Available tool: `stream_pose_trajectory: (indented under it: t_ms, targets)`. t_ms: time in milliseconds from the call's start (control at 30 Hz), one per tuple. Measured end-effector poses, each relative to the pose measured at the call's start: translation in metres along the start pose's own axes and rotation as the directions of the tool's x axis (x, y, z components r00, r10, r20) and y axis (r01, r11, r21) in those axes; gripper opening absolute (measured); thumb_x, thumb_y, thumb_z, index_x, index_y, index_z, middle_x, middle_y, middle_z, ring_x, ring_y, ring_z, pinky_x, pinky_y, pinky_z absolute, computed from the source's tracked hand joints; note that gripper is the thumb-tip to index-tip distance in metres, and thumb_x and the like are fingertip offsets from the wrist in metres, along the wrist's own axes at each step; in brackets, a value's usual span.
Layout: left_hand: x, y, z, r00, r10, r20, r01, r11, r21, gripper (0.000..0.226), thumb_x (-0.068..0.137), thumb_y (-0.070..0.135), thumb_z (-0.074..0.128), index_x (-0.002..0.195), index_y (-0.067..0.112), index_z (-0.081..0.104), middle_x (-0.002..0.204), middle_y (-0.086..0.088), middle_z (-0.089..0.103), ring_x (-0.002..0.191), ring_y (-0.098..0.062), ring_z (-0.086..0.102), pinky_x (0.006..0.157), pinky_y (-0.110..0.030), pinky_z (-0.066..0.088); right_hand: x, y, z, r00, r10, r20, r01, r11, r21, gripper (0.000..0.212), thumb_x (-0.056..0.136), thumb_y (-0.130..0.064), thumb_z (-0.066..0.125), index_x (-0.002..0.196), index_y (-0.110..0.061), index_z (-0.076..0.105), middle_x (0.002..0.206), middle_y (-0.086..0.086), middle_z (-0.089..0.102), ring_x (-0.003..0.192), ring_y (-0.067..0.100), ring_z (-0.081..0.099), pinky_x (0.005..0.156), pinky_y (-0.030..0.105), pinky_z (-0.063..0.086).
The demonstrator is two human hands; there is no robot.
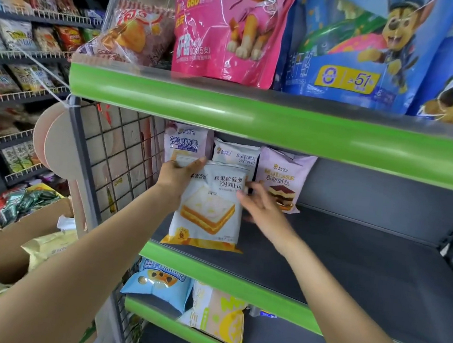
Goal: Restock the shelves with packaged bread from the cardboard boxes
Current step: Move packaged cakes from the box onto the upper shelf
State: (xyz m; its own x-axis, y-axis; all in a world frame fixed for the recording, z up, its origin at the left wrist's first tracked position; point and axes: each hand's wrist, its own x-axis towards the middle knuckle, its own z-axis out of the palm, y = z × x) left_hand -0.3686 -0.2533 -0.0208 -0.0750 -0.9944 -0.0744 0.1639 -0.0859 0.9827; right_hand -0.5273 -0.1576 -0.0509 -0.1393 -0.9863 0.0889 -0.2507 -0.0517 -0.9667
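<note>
A white bread packet (210, 206) with a layered sandwich picture stands upright at the front left of the dark middle shelf (350, 257). My left hand (177, 174) grips its top left corner. My right hand (263, 206) touches its right edge with fingers spread. Behind it stand three more bread packets: a purple-white one (185, 142), a white one (235, 154) and a lilac mousse packet (282, 177). A cardboard box (3, 237) sits at lower left, holding a gold packet (50, 245).
The green shelf lip (253, 118) overhangs just above my hands. A wire grid panel (114, 159) closes the shelf's left end. Large pink and blue snack bags (345, 44) sit above. Blue and yellow packets (160, 284) lie on the lower shelf. Snack racks fill the left wall.
</note>
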Motion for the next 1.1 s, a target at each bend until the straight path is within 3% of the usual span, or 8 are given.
stream_pose_trajectory:
  t_ms: [67, 200, 333, 467, 600, 700, 867, 1100]
  targets:
    - [-0.001, -0.002, 0.003, 1.000, -0.008, 0.028, 0.009, 1.000, -0.011, 0.029, 0.081, 0.022, 0.072, 0.102, 0.004, 0.064, 0.088, -0.006, 0.068, 0.085, -0.026, 0.064, 0.086, -0.042, 0.054, 0.002, 0.001, 0.010, 0.993, 0.025, 0.116, -0.035, 0.996, 0.079, 0.033, 0.090, -0.030, 0.060, 0.122, -0.030, 0.051, 0.119, -0.012, 0.060, 0.111, 0.007, 0.058, 0.100, 0.029, 0.045]
    - [0.003, -0.006, 0.012, 0.995, -0.063, 0.083, 0.069, 0.995, -0.070, 0.045, 0.075, 0.037, 0.077, 0.104, 0.009, 0.058, 0.091, -0.009, 0.067, 0.080, -0.026, 0.066, 0.070, -0.040, 0.058, 0.010, 0.008, 0.013, 0.995, 0.032, -0.094, -0.004, 0.958, 0.285, 0.031, 0.087, -0.014, 0.065, 0.116, -0.021, 0.055, 0.117, 0.001, 0.065, 0.106, 0.018, 0.063, 0.095, 0.037, 0.050]
    - [0.001, -0.011, 0.023, 0.979, -0.140, 0.147, 0.094, 0.955, 0.281, 0.076, 0.059, 0.052, 0.080, 0.118, 0.017, 0.047, 0.105, -0.003, 0.061, 0.094, -0.022, 0.063, 0.081, -0.038, 0.055, 0.026, 0.014, 0.002, 0.967, 0.082, -0.240, 0.006, 0.938, 0.348, 0.031, 0.088, -0.010, 0.062, 0.116, -0.014, 0.049, 0.120, 0.009, 0.061, 0.105, 0.023, 0.061, 0.094, 0.040, 0.050]
    - [0.014, -0.018, 0.029, 0.997, 0.009, 0.077, -0.034, 0.943, 0.330, 0.037, 0.083, 0.009, 0.068, 0.107, 0.017, 0.041, 0.090, -0.005, 0.054, 0.080, -0.020, 0.054, 0.060, -0.019, 0.047, 0.052, 0.015, 0.008, 0.940, 0.120, -0.320, -0.048, 0.974, 0.223, 0.032, 0.091, -0.008, 0.053, 0.122, -0.005, 0.045, 0.114, 0.010, 0.057, 0.099, 0.021, 0.053, 0.084, 0.031, 0.044]
    - [0.039, -0.024, 0.028, 0.989, 0.149, 0.010, -0.140, 0.901, 0.411, 0.037, 0.084, -0.001, 0.058, 0.117, 0.012, 0.047, 0.082, 0.003, 0.045, 0.088, -0.022, 0.049, 0.074, -0.032, 0.045, 0.075, 0.020, 0.019, 0.942, 0.002, -0.337, -0.052, 0.989, -0.140, 0.039, 0.092, -0.009, 0.050, 0.130, -0.003, 0.042, 0.125, 0.014, 0.054, 0.111, 0.024, 0.053, 0.087, 0.031, 0.041]
    - [0.053, -0.029, 0.027, 0.990, 0.141, -0.009, -0.119, 0.865, 0.487, 0.046, 0.086, 0.001, 0.055, 0.129, 0.011, 0.044, 0.090, -0.002, 0.050, 0.086, -0.022, 0.050, 0.065, -0.028, 0.043, 0.084, 0.023, 0.023, 0.891, -0.176, -0.418, -0.014, 0.911, -0.413, 0.057, 0.092, -0.001, 0.048, 0.144, -0.003, 0.026, 0.141, 0.022, 0.038, 0.128, 0.033, 0.041, 0.103, 0.035, 0.031]
    - [0.062, -0.040, 0.026, 0.999, -0.008, 0.046, -0.020, 0.815, 0.578, 0.069, 0.085, 0.001, 0.059, 0.141, 0.030, 0.028, 0.107, -0.009, 0.047, 0.087, -0.023, 0.047, 0.048, -0.018, 0.035, 0.077, 0.030, 0.032, 0.881, -0.354, -0.314, -0.010, 0.649, -0.761, 0.064, 0.080, 0.015, 0.046, 0.138, -0.011, 0.035, 0.137, 0.015, 0.032, 0.122, 0.033, 0.042, 0.083, 0.038, 0.043]
    - [0.047, -0.037, 0.002, 0.993, 0.106, 0.060, -0.119, 0.746, 0.655, 0.054, 0.087, 0.005, 0.057, 0.136, 0.015, 0.035, 0.120, -0.012, 0.056, 0.104, -0.032, 0.057, 0.079, -0.033, 0.049, 0.064, 0.020, 0.041, 0.906, -0.368, -0.210, 0.053, 0.591, -0.805, 0.051, 0.082, 0.001, 0.058, 0.130, -0.013, 0.047, 0.139, 0.013, 0.028, 0.130, 0.028, 0.033, 0.094, 0.036, 0.045]
